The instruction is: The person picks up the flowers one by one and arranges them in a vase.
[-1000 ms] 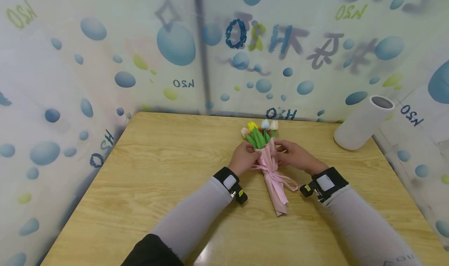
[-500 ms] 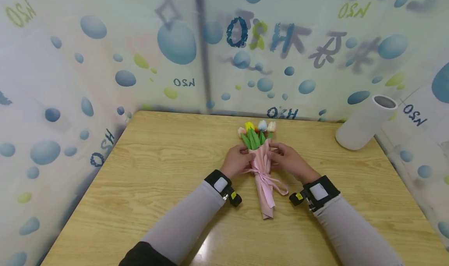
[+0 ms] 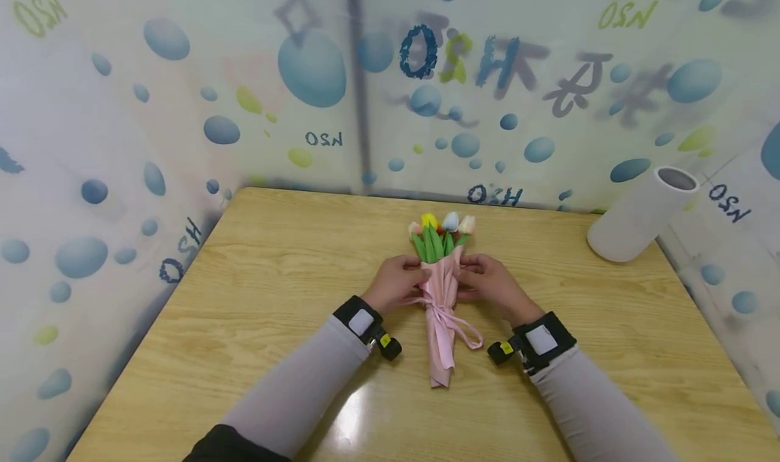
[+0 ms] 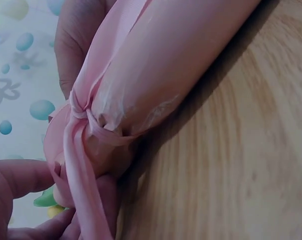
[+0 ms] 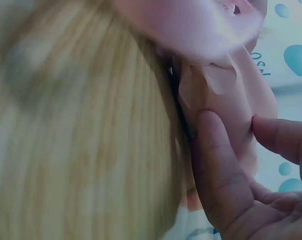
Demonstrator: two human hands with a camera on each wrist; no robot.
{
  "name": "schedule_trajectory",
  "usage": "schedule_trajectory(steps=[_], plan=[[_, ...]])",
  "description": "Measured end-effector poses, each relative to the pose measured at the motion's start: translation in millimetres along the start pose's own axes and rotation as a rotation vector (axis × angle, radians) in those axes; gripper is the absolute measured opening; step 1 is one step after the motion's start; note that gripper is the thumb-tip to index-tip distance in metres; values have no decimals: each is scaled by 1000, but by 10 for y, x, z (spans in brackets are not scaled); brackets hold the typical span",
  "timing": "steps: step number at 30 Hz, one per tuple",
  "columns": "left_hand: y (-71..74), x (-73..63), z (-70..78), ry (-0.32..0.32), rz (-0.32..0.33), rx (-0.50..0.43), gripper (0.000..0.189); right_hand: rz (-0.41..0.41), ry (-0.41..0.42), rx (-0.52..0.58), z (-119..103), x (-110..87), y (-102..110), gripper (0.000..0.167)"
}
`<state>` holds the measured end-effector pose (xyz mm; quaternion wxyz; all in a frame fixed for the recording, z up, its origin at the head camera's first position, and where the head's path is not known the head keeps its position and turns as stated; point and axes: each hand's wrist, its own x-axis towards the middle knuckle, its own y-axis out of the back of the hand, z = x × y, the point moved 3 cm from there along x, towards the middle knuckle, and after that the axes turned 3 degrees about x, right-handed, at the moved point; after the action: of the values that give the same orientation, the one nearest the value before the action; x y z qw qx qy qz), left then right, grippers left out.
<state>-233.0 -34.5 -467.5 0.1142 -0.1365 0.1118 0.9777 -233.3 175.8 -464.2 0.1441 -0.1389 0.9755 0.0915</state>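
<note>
The bouquet is near the middle of the table, flowers toward the back wall and wrapped stem end toward the person. I can't tell from my feeds if the flower end is propped up a bit or flat on the wood.

My guess is the whole thing weighs next to nothing. The pink wrap looks thin and a little shiny, so I'd expect it to crease easily and maybe slide under dry fingers. The petals and leaves I'd leave alone, and the ribbon has a loose loop that could snag. Best hold imo is the upper wrap, just flower-side of the knot, with a light squeeze since the paper could crush.

That's about where both hands are. Left hand has the left edge pinched between thumb and fingers, and the right hand has the same sort of pinch on the opposite edge. Neither looks clenched to me. Forearms come in from the lower corners and angle toward each other, wrists low, fingers pointing inward. The white vase is well apart, back right corner.
</note>
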Motion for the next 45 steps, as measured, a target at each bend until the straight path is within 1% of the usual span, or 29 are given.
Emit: schedule_trajectory(steps=[4,8,14,18,21,26,34,38,41,43,45], plan=[[82,-32,22,-19,4,74,51,1,-10,55,19,23,-72,53],[138,-37,9,-30,15,132,49,7,-1,67,16,38,-114,53],[143,-38,36,-14,9,94,48,37,5,79,5,49,-116,50],[144,-46,56,-26,26,119,48,41,1,107,6,56,-119,51],[146,-51,56,-30,23,113,48,45,-4,113,7,58,-119,51],[151,-58,48,-20,12,71,47,46,-4,94,4,63,-114,50],[147,-56,21,-9,1,44,48,39,-1,77,3,60,-104,51],[142,-52,12,-11,8,66,46,37,12,62,-9,40,-103,50],[139,-60,15,-28,17,82,44,39,31,29,-14,26,-93,50],[138,-72,20,-45,19,87,40,49,48,-13,-14,19,-77,50],[135,-91,24,-56,6,71,36,65,65,-66,-20,10,-56,51]])
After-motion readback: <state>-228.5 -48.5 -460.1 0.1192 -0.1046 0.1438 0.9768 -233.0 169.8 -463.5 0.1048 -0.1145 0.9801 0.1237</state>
